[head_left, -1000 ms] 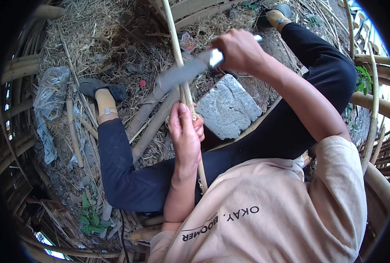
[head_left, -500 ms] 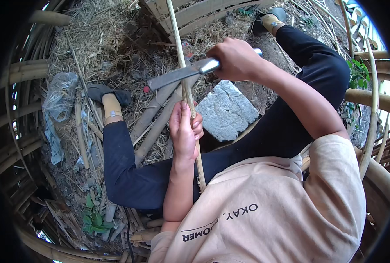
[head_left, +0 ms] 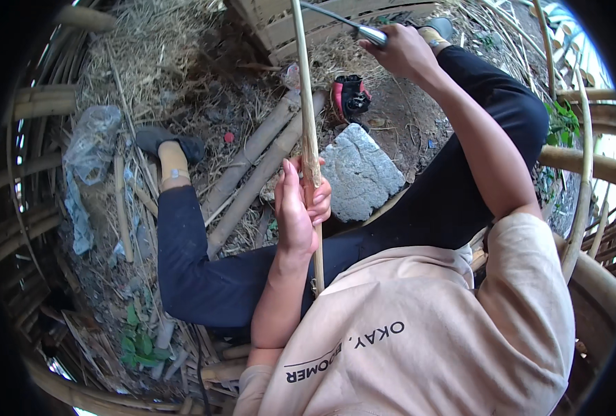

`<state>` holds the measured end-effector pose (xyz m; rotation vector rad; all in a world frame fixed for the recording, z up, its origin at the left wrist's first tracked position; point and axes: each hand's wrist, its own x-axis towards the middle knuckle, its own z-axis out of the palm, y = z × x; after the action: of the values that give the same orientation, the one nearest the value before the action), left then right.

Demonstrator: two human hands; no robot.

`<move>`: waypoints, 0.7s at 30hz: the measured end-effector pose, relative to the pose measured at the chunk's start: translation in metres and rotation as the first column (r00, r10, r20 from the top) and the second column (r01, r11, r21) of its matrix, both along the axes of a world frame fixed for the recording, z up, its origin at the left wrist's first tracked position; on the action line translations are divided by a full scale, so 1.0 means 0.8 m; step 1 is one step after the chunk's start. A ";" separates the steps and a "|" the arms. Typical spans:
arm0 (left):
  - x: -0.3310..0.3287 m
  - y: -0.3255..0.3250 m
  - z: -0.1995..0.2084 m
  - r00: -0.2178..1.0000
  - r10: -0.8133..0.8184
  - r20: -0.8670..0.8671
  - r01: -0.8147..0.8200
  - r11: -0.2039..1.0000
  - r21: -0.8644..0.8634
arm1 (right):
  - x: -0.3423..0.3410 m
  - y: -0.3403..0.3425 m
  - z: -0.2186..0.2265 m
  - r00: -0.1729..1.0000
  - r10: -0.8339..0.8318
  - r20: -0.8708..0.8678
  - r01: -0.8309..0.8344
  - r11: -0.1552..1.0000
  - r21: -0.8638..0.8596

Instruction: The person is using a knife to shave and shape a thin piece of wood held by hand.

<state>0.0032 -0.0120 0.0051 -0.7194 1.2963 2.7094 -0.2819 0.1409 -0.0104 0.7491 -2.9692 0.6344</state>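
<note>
My left hand (head_left: pixel 300 211) is closed round a long, thin wooden stick (head_left: pixel 304 83), its thumb lying along the shaft. The stick stands nearly upright in the picture, its lower end against my shirt and its upper end running out of view. Pale, shaved-looking wood shows just above my fingers. Farther off, my right hand (head_left: pixel 406 54) grips a machete (head_left: pixel 372 35) by its shiny metal handle. The blade is seen nearly edge-on, reaching left towards the upper part of the stick; whether it touches is not clear.
A rough grey stone block (head_left: pixel 362 173) lies between my legs, with a red and black object (head_left: pixel 350 97) beyond it. Two bamboo poles (head_left: pixel 252 149) lie left of the stick. Clear plastic (head_left: pixel 93 145) is at far left; a slatted wooden panel (head_left: pixel 336 31) stands ahead.
My right hand has swung the machete away from me along the stick, and the blade has turned edge-on. My left hand and the stick have shifted slightly right. The red and black object is uncovered.
</note>
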 end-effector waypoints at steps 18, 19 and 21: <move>0.015 -0.042 -0.017 0.993 0.105 -0.056 -0.096 0.986 0.136 | 0.124 -0.070 0.010 0.840 0.520 0.157 -0.524 0.851 -0.013; 0.015 -0.039 -0.019 0.994 0.086 -0.060 -0.079 0.990 0.117 | 0.119 -0.069 0.005 0.847 0.515 0.132 -0.520 0.854 -0.001; 0.013 -0.033 -0.018 0.996 0.079 -0.045 -0.075 0.993 0.086 | 0.109 -0.068 -0.003 0.872 0.473 0.127 -0.482 0.875 0.054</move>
<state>0.0134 -0.0387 -0.0090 -0.7146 1.1788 2.8394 -0.1945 0.0863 -0.0129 1.5345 -2.9246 0.5778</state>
